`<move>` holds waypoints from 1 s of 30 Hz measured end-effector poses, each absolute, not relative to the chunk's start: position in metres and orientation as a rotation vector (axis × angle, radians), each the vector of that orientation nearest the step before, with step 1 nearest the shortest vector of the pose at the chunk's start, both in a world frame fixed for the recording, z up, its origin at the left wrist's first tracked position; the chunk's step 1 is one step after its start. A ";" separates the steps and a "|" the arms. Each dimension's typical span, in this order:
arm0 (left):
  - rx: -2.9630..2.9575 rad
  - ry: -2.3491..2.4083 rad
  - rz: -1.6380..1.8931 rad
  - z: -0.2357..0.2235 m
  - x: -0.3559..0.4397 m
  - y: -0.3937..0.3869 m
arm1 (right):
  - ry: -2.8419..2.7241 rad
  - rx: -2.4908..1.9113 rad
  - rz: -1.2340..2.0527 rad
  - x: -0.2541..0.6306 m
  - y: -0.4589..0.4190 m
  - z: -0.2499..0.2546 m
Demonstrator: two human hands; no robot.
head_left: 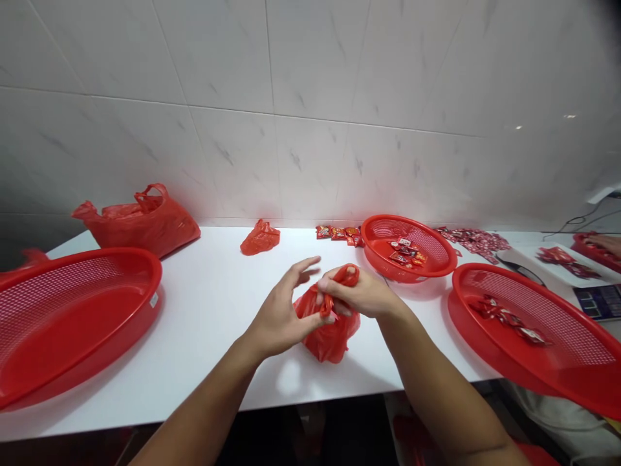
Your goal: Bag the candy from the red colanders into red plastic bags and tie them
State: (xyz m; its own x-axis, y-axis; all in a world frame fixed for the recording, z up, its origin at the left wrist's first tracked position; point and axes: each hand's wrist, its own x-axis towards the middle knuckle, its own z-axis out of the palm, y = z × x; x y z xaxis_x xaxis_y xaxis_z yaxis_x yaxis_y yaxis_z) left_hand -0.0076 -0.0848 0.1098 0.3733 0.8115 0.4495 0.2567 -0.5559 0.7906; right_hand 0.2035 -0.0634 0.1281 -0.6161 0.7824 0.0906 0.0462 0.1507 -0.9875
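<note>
A small red plastic bag (328,340) hangs just above the white table in front of me, its top gathered and twisted into a loop. My right hand (356,291) is closed around that gathered neck, pinching it between thumb and fingers. On the other side, my left hand (284,310) has its fingers apart and curved. Its thumb reaches under the loop and seems to touch the plastic. What the bag contains cannot be made out. Behind the hands, another small red bag (261,237) lies on the table near the wall.
A large red basket (154,272) stands at left, before a full red carrier bag (145,226). Small red packets (338,233) lie near the wall. Two red baskets (412,275) (460,310) at right hold packets. Beyond are more packets (478,241), a white tray (577,279) and another person's hand (606,243).
</note>
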 end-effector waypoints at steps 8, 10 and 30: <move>1.605 0.822 0.829 0.110 -0.023 -0.067 | -2.134 -0.723 0.557 0.203 -0.067 0.119; 1.432 0.747 0.793 0.108 -0.025 -0.067 | -2.115 -0.613 0.204 0.193 -0.064 0.104; 1.150 0.736 0.818 0.075 -0.068 -0.070 | -2.120 -0.409 0.216 0.156 -0.056 0.066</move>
